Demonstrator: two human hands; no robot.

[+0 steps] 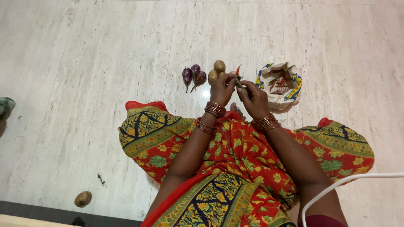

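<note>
White cable (336,187) curves across the near right corner, closest to the lens, over the lap. Red, green and yellow patterned cloth (235,168) covers the crossed legs of the seated person and spreads left and right over the pale stone floor (84,84). Both forearms reach away from the body, each wrist carrying a stack of copper-coloured bangles (215,109). Left hand (221,89) and right hand (254,101) meet just beyond the knees, fingers of both closed together on one thin chilli (239,80); its red tip points up and away between the thumbs, and its lower part looks dark green. How firmly each hand grips cannot be told at this size. Just right of the hands, on the floor, sits an open cloth bag (290,98) with a blue and yellow edge, holding more red chillies (280,82). Far side of the left hand: two or three brown potatoes (219,66), partly hidden by the fingers. Left of those, three small purple eggplants (194,75) lie touching each other. One lone potato (83,198) lies at near left, well apart from the rest.
</note>
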